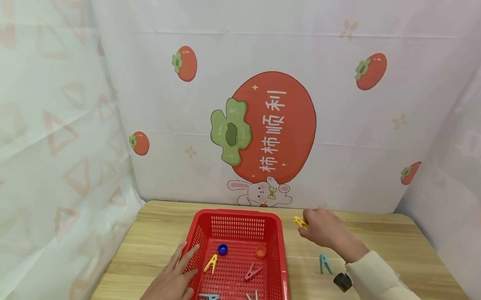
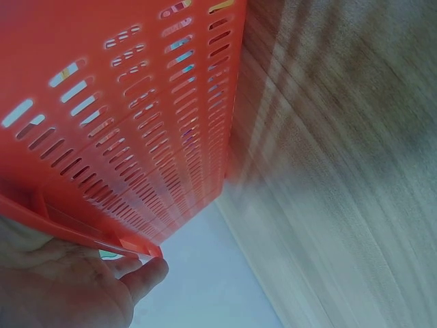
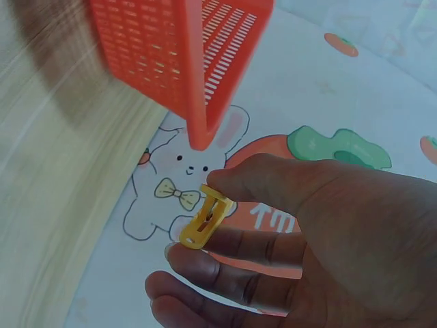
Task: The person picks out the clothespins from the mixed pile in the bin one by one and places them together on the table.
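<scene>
The left hand (image 1: 171, 286) lies flat, fingers straight, on the near left rim of the red basket (image 1: 280, 260), steadying it. Inside sit several pegs and two caps. On the counter (image 1: 388, 241) right of the basket lies a teal peg (image 1: 324, 263). Farther back, just beyond the basket's far right corner, the right hand (image 1: 326, 228) pinches a yellow peg (image 3: 203, 223) between thumb and fingers. A firm pinch and a low carry over the rim would likely land it cleanly.
</scene>
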`<control>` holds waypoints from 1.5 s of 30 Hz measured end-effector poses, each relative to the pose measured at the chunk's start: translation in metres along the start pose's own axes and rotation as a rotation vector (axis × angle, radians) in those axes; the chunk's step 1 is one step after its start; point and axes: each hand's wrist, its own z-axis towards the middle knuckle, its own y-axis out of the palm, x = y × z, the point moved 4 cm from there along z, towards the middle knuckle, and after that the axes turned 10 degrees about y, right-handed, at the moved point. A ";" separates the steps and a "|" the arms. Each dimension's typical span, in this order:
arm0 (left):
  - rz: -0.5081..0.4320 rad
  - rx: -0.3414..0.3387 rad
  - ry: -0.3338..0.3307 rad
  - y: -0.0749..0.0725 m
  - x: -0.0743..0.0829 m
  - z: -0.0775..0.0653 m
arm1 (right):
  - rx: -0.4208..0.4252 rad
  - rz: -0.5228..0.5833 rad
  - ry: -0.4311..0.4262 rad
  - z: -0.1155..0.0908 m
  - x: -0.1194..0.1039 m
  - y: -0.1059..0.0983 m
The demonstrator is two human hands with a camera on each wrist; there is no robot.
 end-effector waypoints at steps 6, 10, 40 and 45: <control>-0.007 0.014 0.012 -0.001 0.001 0.001 | -0.011 0.027 0.021 -0.002 0.010 0.004; -0.009 0.028 0.026 0.000 0.001 0.002 | -0.016 0.038 0.022 -0.005 0.014 0.005; 0.006 0.056 0.015 -0.002 0.001 0.006 | -0.083 0.088 0.103 -0.022 0.077 0.033; -0.004 0.051 0.014 -0.001 0.001 0.006 | -0.079 0.093 0.130 -0.024 0.086 0.041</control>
